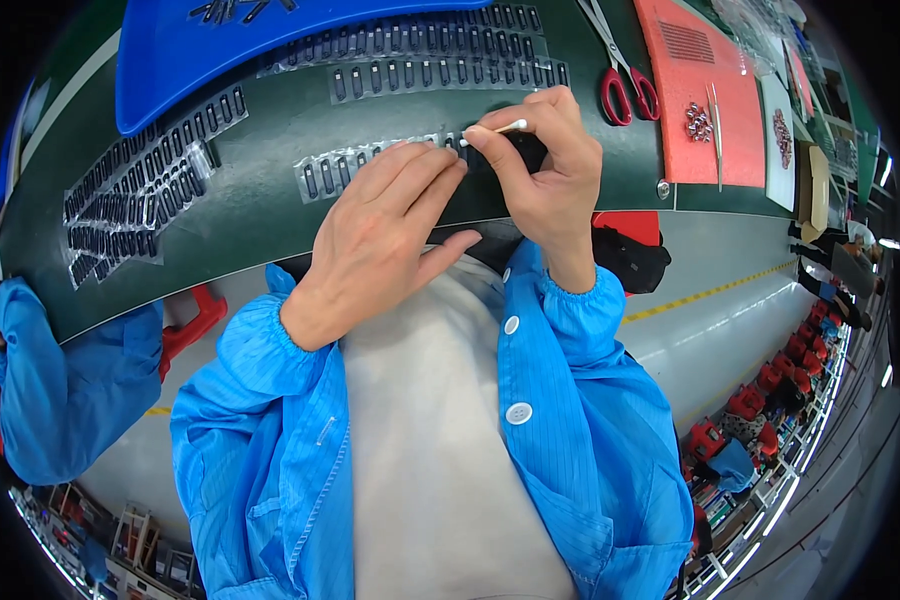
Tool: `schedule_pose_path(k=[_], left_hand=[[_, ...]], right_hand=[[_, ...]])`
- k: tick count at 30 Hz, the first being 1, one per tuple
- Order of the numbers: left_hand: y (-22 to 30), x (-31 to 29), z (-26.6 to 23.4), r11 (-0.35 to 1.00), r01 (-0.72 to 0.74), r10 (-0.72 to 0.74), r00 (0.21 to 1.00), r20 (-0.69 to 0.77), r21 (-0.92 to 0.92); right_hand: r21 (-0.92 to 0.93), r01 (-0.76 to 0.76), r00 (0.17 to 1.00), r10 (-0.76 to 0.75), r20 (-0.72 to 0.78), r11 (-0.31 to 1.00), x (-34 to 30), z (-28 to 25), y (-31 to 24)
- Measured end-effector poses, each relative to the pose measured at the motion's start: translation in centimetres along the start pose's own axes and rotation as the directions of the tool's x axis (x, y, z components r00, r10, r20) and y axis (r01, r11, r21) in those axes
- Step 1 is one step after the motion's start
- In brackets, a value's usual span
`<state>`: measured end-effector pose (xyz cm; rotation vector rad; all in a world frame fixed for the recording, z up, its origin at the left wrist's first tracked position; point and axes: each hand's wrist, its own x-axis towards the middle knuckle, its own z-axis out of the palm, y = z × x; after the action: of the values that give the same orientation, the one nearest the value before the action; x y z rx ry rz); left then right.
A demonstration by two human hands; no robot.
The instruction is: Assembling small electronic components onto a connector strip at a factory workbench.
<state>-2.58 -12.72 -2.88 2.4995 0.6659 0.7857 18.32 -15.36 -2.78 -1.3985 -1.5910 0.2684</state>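
Observation:
Between the thumb and forefinger of my right hand is a white-tipped cotton swab. One end of it reaches toward a clear plastic strip that carries a row of small black oblong parts. My left hand lies flat over the middle of this strip, fingers stretched out and thumb apart, covering several of the parts. The left fingertips rest close to the right thumb. Small black pieces show between the two hands, and the right hand partly hides that end of the strip.
More strips of black parts lie beyond my hands, with another group at the left. A blue tray stands at the back. Red-handled scissors, tweezers and a pink foam sheet are at right. Someone's blue sleeve is at left.

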Motion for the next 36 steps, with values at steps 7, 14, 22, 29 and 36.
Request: schedule_pose_path(k=[7,14,22,29,36], left_hand=[[0.2,0.1,0.0,1.000,0.025,-0.025,1.000,0.013,0.008],[0.3,0.2,-0.1,1.000,0.022,-0.022,1.000,0.017,-0.001],[0.0,-0.5,-0.4,1.000,0.016,-0.016,1.000,-0.018,-0.019],[0.0,-0.5,-0.2,1.000,0.022,-0.022,1.000,-0.011,0.013],[0.0,-0.4,-0.3,1.000,0.023,-0.023,1.000,-0.004,0.013]], right_hand=[[-0.068,0.012,0.999,-0.010,0.037,0.998,0.0,0.0,0.1],[-0.082,0.023,0.999,-0.021,0.028,0.996,0.1,-0.2,-0.1],[-0.027,0.010,1.000,-0.010,-0.027,1.000,-0.2,0.4,-0.6],[-0.072,0.011,0.999,-0.008,0.031,0.997,0.0,0.4,-1.0],[-0.110,0.063,0.998,-0.062,0.016,0.992,-0.1,0.4,-0.6]])
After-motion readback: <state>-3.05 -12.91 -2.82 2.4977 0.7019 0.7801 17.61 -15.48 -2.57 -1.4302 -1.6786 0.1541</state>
